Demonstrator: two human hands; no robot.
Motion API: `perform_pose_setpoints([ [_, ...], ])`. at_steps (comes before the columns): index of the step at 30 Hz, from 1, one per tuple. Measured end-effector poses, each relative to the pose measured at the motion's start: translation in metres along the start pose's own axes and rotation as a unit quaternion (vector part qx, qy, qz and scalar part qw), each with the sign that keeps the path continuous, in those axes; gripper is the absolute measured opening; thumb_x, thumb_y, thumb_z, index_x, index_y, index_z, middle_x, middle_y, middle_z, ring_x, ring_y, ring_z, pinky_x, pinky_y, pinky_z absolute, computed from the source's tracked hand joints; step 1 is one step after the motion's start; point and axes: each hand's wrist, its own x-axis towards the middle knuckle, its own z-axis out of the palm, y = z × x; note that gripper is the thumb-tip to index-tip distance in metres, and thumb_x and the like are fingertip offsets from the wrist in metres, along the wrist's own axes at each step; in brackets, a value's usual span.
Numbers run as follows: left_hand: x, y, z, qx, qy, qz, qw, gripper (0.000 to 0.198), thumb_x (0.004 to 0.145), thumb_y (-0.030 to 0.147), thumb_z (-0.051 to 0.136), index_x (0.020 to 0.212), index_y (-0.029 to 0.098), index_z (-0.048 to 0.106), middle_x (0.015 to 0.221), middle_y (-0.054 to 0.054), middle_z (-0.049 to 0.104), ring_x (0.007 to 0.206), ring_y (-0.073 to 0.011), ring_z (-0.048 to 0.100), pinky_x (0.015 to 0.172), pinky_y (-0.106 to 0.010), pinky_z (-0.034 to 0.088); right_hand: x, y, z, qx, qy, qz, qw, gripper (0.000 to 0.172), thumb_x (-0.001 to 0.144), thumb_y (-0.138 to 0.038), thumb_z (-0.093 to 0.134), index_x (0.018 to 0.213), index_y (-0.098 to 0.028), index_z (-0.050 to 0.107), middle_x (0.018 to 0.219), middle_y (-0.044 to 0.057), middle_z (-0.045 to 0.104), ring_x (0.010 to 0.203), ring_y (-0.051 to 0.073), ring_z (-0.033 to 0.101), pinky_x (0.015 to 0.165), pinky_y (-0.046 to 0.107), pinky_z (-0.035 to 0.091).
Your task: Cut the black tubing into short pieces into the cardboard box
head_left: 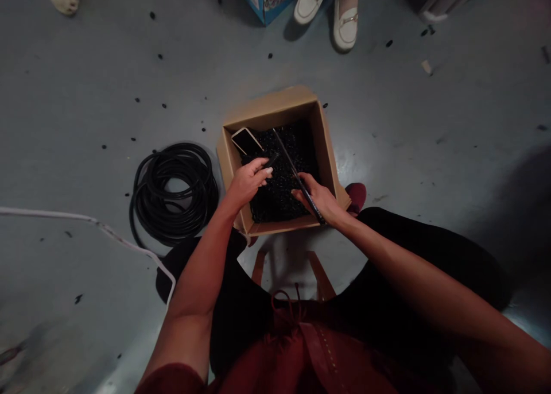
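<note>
An open cardboard box sits on the floor between my knees, with a heap of small black pieces inside. Over its left part, my left hand has its thumb and fingers curled together around a small black piece, blurred against the heap. My right hand grips a long, thin, dark blade-like tool above the right part of the box. The tool slants away to the upper left, its tip near the box's middle. A phone-like dark rectangle with a pale rim leans in the far left corner.
A coil of black hose lies on the floor left of the box. Small black bits are scattered around. A pale cord runs in from the left to my arm. Another person's white shoes and a blue printed box are beyond.
</note>
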Motion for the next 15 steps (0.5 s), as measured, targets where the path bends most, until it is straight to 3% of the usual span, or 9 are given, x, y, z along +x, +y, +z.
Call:
perform_pose_setpoints([
  [4,0.0,0.001,0.0,0.004,-0.003,0.003,1.0,0.038,0.089,0.033,0.056,0.118,0.011,0.065,0.087,-0.005,0.071,0.066,-0.0091,0.059,0.069,-0.024,0.049,-0.002,-0.003,-0.004,0.002,-0.002,-0.026,1.0,0.048,0.086,-0.039,0.049,0.132,-0.022,0.051,0.081,0.002,0.068,0.069,0.021,0.062,0.065,0.031,0.044],
  [7,0.0,0.0,0.0,0.008,-0.002,0.001,1.0,0.039,0.088,0.033,0.057,0.119,0.011,0.066,0.087,-0.005,0.072,0.065,-0.0091,0.059,0.069,-0.024,0.05,-0.002,-0.001,-0.003,0.013,0.0,-0.044,0.999,0.046,0.084,-0.034,0.048,0.129,-0.021,0.051,0.096,0.006,0.071,0.078,0.022,0.065,0.07,0.032,0.046],
  [15,-0.001,0.005,0.0,0.016,-0.009,-0.01,1.0,0.045,0.088,0.032,0.057,0.124,0.008,0.067,0.09,-0.008,0.074,0.068,-0.01,0.06,0.07,-0.024,0.052,0.003,0.007,0.004,0.02,-0.002,-0.032,0.999,0.054,0.079,-0.035,0.05,0.131,-0.022,0.048,0.108,0.008,0.07,0.091,0.025,0.067,0.08,0.036,0.048],
])
